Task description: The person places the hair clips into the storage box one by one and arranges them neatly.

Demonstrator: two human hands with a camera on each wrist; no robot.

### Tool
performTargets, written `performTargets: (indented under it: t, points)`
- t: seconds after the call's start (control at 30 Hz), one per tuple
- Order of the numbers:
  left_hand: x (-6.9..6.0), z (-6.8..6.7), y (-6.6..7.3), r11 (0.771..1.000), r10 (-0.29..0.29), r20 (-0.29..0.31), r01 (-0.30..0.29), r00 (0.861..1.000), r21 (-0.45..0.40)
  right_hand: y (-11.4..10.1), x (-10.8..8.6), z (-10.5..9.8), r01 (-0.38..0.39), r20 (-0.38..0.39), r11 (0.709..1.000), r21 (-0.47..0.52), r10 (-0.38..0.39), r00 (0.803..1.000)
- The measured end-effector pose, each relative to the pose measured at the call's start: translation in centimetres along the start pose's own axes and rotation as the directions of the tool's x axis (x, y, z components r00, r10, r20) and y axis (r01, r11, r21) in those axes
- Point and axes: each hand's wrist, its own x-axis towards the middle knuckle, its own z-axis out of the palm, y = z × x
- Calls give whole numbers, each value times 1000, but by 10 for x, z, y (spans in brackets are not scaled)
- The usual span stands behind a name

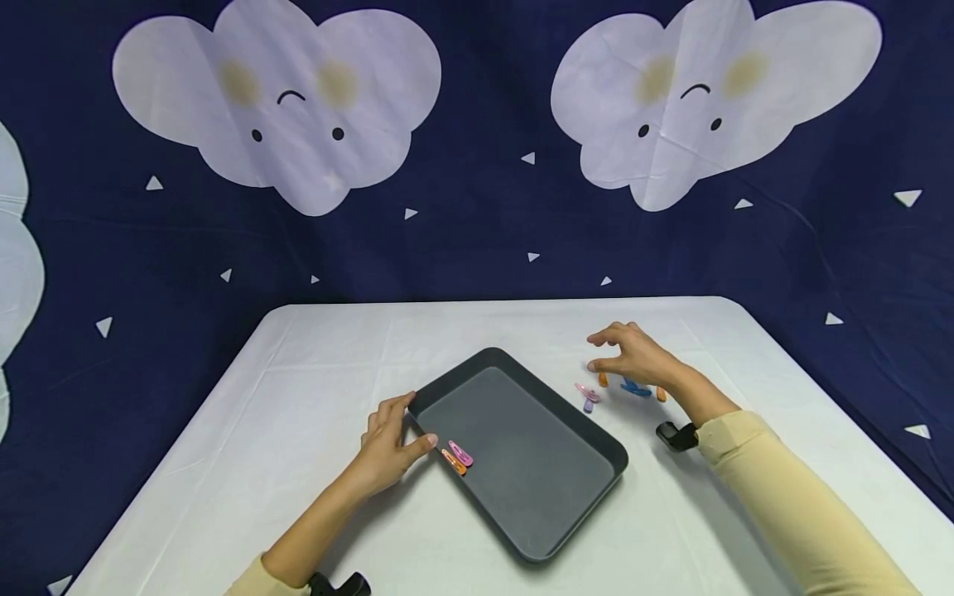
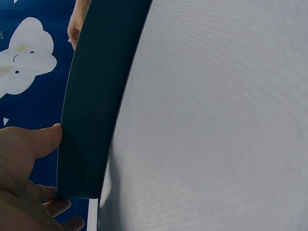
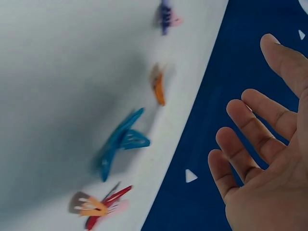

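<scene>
A dark grey baking tray (image 1: 522,455) lies at an angle on the white table. My left hand (image 1: 387,443) holds its left corner, the thumb at the rim and the fingers around the outer side; the tray wall (image 2: 101,96) fills much of the left wrist view. Inside the tray, by that thumb, lie a pink hair clip (image 1: 460,454) and an orange hair clip (image 1: 454,462). Over loose hair clips on the table, my right hand (image 1: 633,354) hovers with fingers spread and nothing held. Below it are blue hair clips (image 3: 118,144) and an orange hair clip (image 3: 159,89).
Left of the right hand lie a pink clip (image 1: 587,392) and a purple clip (image 1: 589,406). Another orange clip (image 3: 94,208) overlaps a red clip (image 3: 111,202) in the right wrist view. A dark blue cloth (image 1: 477,240) with clouds hangs behind the table.
</scene>
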Motion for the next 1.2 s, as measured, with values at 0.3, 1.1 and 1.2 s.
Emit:
performTargets:
  t: [0.3, 1.1, 1.2]
  points:
    - [0, 0, 0, 1000, -1, -6, 1, 1000, -1, 16, -4, 11, -103, 25, 994, 44, 102, 994]
    - [-2, 0, 0, 1000, 11, -11, -11, 1000, -2, 33, -10, 25, -126, 10, 992, -16, 126, 992]
    - [-1, -1, 0, 1000, 0, -1, 0, 1000, -6, 34, -11, 25, -131, 14, 991, -18, 132, 991]
